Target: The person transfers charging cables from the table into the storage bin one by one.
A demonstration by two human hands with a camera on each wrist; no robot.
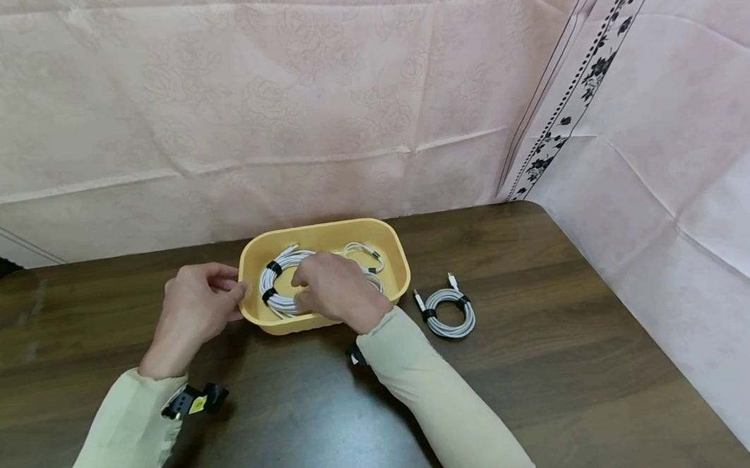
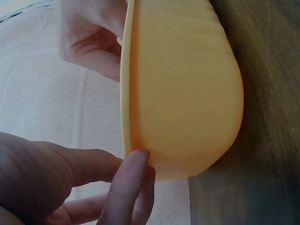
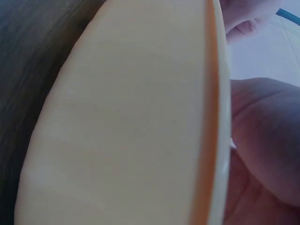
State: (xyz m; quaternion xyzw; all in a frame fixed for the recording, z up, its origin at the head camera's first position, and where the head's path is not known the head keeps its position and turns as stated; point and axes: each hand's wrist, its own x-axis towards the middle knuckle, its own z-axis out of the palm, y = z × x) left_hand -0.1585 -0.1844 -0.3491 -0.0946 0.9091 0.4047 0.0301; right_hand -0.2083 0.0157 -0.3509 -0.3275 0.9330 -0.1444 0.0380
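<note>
Yellow bin (image 1: 293, 326) sits on the desk (image 1: 573, 365) at the far edge, upright, cables inside. Big white coil (image 1: 266, 281) in the left part, bound with black straps (image 1: 269, 295); thinner white cable (image 1: 381, 260) lies in the right part, looped. Right hand (image 1: 336, 284) is down inside the bin, over the middle, next to the big coil. Its fingers point left and are bent; fingertips partly hidden, can't tell whether they pinch anything. Right wrist view is mostly the bin's outer wall, with part of that hand past the rim.

Left hand (image 1: 202, 299) pinches the bin's left end at the rim; left wrist view has the thumb (image 2: 129, 180) on the outer wall and a finger going behind the rim.

Grey coiled cable (image 1: 450, 331) lies on the desk just right of the bin, not touching it, two black ties (image 1: 429, 314), both plug ends pointing toward the back.

Pale sleeves (image 1: 444, 400) on both arms; black wrist device (image 1: 196, 401) with a yellow label at the left wrist. Pink patterned cloth (image 1: 317, 110) behind the desk, dark floral border (image 1: 596, 74) near the right corner.
</note>
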